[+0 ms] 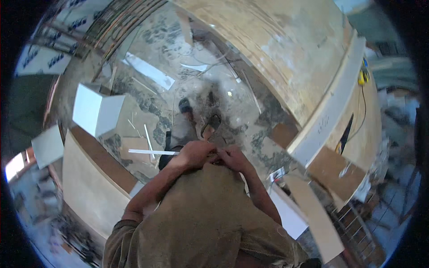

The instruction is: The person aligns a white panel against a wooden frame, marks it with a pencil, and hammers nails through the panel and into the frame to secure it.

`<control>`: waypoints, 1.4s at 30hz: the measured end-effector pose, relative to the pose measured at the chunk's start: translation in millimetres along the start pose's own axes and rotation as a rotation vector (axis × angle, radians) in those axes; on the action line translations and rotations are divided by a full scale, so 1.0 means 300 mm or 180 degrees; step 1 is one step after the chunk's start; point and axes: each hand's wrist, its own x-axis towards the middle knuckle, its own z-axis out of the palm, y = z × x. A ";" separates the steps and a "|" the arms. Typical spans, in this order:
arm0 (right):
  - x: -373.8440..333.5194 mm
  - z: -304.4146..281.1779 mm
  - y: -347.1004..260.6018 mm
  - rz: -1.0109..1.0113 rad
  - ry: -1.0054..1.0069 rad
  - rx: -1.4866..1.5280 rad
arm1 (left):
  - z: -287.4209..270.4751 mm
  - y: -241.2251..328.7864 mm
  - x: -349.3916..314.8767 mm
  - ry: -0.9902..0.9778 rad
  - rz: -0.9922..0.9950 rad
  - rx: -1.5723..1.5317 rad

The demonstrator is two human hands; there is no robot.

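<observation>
Both hands meet in front of my waist, at the bottom of the brown shirt. My left hand (195, 154) is closed, and a thin white strip (149, 152) sticks out past its wrist to the left. Right beside it, my right hand (233, 158) has its fingers bent inward near the left fingertips. What lies between the two sets of fingers is small and blurred, so I cannot make it out.
To the right stands a large wooden worktop (268, 49) with a yellow tape measure (363, 77) and a black handsaw (346, 134). On the left are a pale curved panel (91, 183) and a white folded board (98, 109). Offcuts such as a white board (149, 70) litter the floor.
</observation>
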 end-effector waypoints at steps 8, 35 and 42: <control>0.066 0.284 0.141 -0.0303 0.0950 -0.0293 | -0.019 -0.078 -0.121 -0.0252 0.0219 0.0106; -0.014 1.309 -0.038 0.0714 0.2713 -0.0805 | 0.143 -0.634 -0.595 -0.1713 0.1188 0.0429; -0.112 1.545 0.128 0.0678 0.3274 -0.0508 | 0.374 -0.729 -0.658 -0.1790 0.1160 0.0894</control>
